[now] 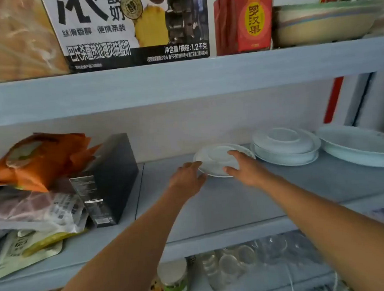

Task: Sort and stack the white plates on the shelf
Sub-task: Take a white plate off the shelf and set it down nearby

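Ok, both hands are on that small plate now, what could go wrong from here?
1. The left hand and right hand only touch the edges of the upturned small plate; the grip looks loose, so it might slip.
2. The stack of plates sits close on the right; a sideways move could knock it.
3. The upper shelf hangs low, leaving little lifting room.

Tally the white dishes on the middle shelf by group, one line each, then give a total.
Upturned plate under both hands: 1
Stack of upturned plates: 2, as far as the blur shows
Large dish at the right: 1
Total: 4
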Demonstrator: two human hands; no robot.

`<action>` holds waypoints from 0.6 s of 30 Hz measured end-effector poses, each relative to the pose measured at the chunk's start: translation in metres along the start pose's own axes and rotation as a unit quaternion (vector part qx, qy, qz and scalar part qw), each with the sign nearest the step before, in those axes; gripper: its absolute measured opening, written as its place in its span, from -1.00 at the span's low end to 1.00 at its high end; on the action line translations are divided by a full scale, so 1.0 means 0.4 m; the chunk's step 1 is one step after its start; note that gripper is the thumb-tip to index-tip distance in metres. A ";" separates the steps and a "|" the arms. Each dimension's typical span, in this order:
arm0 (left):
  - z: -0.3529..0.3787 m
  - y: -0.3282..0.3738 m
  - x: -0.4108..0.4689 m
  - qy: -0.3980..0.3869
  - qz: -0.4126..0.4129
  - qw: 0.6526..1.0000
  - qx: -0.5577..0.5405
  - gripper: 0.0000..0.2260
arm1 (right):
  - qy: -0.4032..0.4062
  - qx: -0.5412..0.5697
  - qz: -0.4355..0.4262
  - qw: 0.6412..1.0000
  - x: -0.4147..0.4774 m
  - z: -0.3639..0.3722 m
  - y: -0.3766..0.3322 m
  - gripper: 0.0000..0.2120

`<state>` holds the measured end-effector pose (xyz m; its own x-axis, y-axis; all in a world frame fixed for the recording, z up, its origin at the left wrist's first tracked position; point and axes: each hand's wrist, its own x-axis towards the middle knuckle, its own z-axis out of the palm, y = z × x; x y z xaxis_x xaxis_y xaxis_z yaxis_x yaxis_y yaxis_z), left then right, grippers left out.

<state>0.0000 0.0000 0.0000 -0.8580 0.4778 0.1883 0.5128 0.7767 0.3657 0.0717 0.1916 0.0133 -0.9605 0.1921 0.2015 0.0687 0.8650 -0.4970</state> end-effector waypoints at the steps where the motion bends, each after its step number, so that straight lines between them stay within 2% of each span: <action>1: 0.000 -0.005 0.011 -0.004 0.004 1.000 0.007 -0.50 | 0.001 -0.003 -0.005 1.000 0.016 0.005 0.001 -0.36; 7: 0.009 -0.018 0.072 -0.033 0.003 0.999 0.007 -0.40 | -0.039 -0.030 0.017 0.999 0.086 0.043 0.027 -0.22; 13: 0.036 -0.037 0.115 -0.038 0.028 0.998 0.030 -0.20 | 0.000 -0.054 0.061 0.997 0.145 0.046 0.063 -0.21; 18: 0.045 -0.034 0.134 -0.067 0.035 0.997 0.034 -0.11 | -0.042 -0.035 0.086 0.995 0.158 0.053 0.088 -0.19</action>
<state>-0.0524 0.0225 -0.0113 -0.8105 0.5794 0.0856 0.5764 0.7629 0.2928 0.0075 0.2243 -0.0094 -0.9516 0.3039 0.0463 0.2501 0.8529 -0.4584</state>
